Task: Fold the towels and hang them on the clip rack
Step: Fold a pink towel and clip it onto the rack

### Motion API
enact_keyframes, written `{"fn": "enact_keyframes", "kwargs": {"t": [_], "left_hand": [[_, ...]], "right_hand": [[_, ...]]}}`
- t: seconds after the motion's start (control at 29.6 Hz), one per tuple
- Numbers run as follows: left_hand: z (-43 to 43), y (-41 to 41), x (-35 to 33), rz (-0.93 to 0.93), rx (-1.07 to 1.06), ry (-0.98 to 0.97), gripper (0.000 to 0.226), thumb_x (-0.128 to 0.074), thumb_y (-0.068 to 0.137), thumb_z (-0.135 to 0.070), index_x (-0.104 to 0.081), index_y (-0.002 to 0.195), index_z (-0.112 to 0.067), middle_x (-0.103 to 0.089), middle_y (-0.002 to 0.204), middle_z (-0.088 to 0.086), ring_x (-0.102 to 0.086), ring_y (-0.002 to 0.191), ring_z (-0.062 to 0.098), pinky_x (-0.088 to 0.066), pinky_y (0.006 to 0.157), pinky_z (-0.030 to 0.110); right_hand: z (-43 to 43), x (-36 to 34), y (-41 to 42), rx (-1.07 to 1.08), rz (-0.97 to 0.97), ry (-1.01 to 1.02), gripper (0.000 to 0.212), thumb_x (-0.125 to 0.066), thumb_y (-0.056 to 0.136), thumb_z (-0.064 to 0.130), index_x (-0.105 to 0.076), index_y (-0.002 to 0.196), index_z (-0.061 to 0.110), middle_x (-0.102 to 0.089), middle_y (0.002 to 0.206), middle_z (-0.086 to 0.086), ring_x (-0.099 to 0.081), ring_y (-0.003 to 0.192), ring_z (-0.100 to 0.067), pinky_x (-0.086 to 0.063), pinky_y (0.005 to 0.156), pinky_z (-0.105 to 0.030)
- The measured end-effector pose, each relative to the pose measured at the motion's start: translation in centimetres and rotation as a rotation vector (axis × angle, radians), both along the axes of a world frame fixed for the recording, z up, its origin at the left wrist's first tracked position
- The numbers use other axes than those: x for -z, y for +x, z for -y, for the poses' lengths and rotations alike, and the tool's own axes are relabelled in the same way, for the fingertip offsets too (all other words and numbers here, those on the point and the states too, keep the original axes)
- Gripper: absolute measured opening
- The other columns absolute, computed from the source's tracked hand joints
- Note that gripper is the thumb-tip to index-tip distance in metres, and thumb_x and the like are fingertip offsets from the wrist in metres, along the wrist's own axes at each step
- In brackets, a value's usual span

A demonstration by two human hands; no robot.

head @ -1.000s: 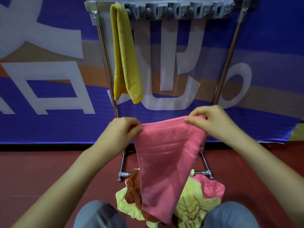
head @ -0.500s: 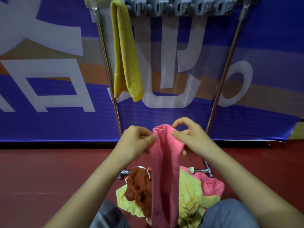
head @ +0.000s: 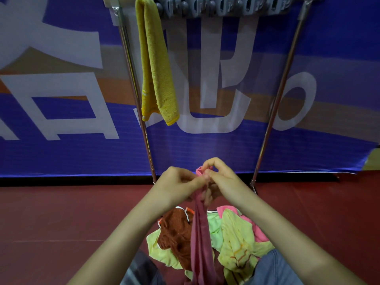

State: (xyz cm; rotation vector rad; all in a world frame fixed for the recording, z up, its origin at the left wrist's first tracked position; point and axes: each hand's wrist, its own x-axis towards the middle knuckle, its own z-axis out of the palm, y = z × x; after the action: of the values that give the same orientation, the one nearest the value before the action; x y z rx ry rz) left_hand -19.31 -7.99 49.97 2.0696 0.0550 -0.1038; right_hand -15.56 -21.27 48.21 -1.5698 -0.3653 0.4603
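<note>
- A blue banner [head: 61,153] with big white letters fills the back of the view from 9 o'clock across to 3 o'clock. Below it lies a dark red floor [head: 61,223].
- The left pole [head: 132,79] of the clip rack [head: 226,9] slants up from the floor toward 11 o'clock. The rack's grey row of clips runs along the top edge at 12 o'clock.
- A yellow towel [head: 156,68], folded lengthwise, hangs from the leftmost end of the clips, just beside the left pole, with its lower corners loose.
- The left hand [head: 176,186] sits just below centre. Its grip is clamped on the pink towel [head: 200,243], with thumb and curled fingers pinching the gathered top from the 9 o'clock side.
- A brown towel [head: 174,233] lies crumpled at 6 o'clock of that hand, in a heap low in the view.
- The pink towel hangs from both hands as a narrow doubled strip, straight down toward 6 o'clock in front of the heap. A small loop of it shows above the fingers.
- The right hand [head: 224,182] meets the left at the towel's top. Its grip is likewise closed on the cloth, pinching from the 3 o'clock side, and its lower fingers curl against the strip.
- At 5 o'clock the heap holds a light green towel [head: 214,225], a pale yellow towel [head: 236,247] with orange lines and another pink one.
- The right pole [head: 283,79] slants from the floor up toward 1 o'clock.
- A knee [head: 277,268] in blue denim shows at the bottom edge, touching the heap.
</note>
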Motion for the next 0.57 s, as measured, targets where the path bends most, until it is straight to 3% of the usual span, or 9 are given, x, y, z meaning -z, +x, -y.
{"fn": "enact_keyframes", "kwargs": {"t": [0.17, 0.3, 0.44, 0.57], "left_hand": [[-0.2, -0.2, 0.2, 0.017, 0.056, 0.085, 0.011, -0.063, 0.083, -0.017, -0.070, 0.078, -0.010, -0.069, 0.070, 0.014, -0.057, 0.064, 0.013, -0.047, 0.065, 0.026], [-0.6, -0.4, 0.1, 0.030, 0.142, 0.163, 0.015, -0.053, 0.083, -0.002, -0.066, 0.086, 0.004, -0.065, 0.078, 0.028, -0.052, 0.064, 0.015, -0.050, 0.068, 0.036], [-0.6, -0.6, -0.1, 0.061, 0.236, 0.216, 0.019, -0.051, 0.084, -0.001, -0.069, 0.091, -0.003, -0.066, 0.075, 0.013, -0.055, 0.062, 0.006, -0.046, 0.063, 0.021], [-0.8, -0.7, -0.6, 0.095, 0.272, 0.230, 0.020, -0.051, 0.088, -0.006, -0.068, 0.096, -0.010, -0.071, 0.087, 0.007, -0.064, 0.073, 0.012, -0.049, 0.072, 0.022]], "right_hand": [[0.3, 0.2, -0.6, -0.057, 0.002, -0.004, 0.023, -0.026, 0.097, 0.007, -0.041, 0.082, 0.017, -0.053, 0.048, -0.006, -0.052, 0.035, -0.011, -0.042, 0.040, -0.019], [1.1, 0.2, -0.5, -0.147, 0.017, -0.070, 0.024, -0.023, 0.098, 0.021, -0.043, 0.085, 0.016, -0.056, 0.045, 0.000, -0.053, 0.036, -0.011, -0.042, 0.042, -0.019], [2.3, -0.4, 0.1, -0.215, 0.120, -0.251, 0.025, -0.027, 0.098, 0.027, -0.048, 0.086, 0.018, -0.055, 0.044, 0.000, -0.049, 0.033, -0.011, -0.041, 0.039, -0.017], [3.6, -1.3, 0.5, -0.246, 0.238, -0.393, 0.023, -0.033, 0.096, 0.029, -0.052, 0.091, 0.016, -0.055, 0.045, -0.002, -0.050, 0.034, -0.012, -0.042, 0.040, -0.019]]}}
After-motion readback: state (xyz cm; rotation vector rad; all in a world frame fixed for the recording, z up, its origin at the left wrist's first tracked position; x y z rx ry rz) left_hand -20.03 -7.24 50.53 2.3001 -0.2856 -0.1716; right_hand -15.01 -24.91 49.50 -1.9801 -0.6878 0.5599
